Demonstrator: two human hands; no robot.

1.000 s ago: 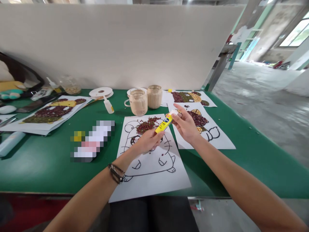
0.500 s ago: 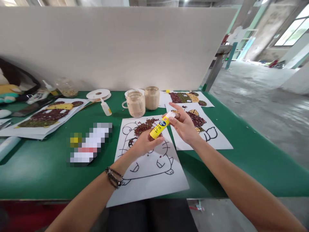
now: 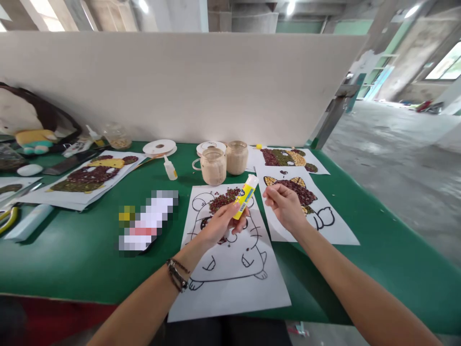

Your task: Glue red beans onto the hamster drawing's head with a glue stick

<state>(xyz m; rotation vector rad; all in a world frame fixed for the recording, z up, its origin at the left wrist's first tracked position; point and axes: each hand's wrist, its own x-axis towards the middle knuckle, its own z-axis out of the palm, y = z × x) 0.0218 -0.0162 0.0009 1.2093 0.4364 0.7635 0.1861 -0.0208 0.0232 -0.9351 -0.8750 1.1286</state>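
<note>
My left hand is wrapped around a yellow glue stick, its white end pointing up and away. Beneath it lies a sheet of paper with a black-outlined animal drawing, and dark red and green beans fill the top of its head. To the right of the glue stick and apart from it, my right hand has thumb and fingers pressed together; anything inside them is hidden. Under that hand is a second drawing sheet, partly covered with beans.
Two jars of pale contents stand behind the paper. A small glue bottle, ribbon spools and a pixelated phone-like object are to the left. Finished bean pictures lie at far left. A white panel closes off the back.
My right hand has come off the glue stick's white end and moved right, its fingers closing together. The glue stick in my left hand now stands more upright. The camera view has shifted.
</note>
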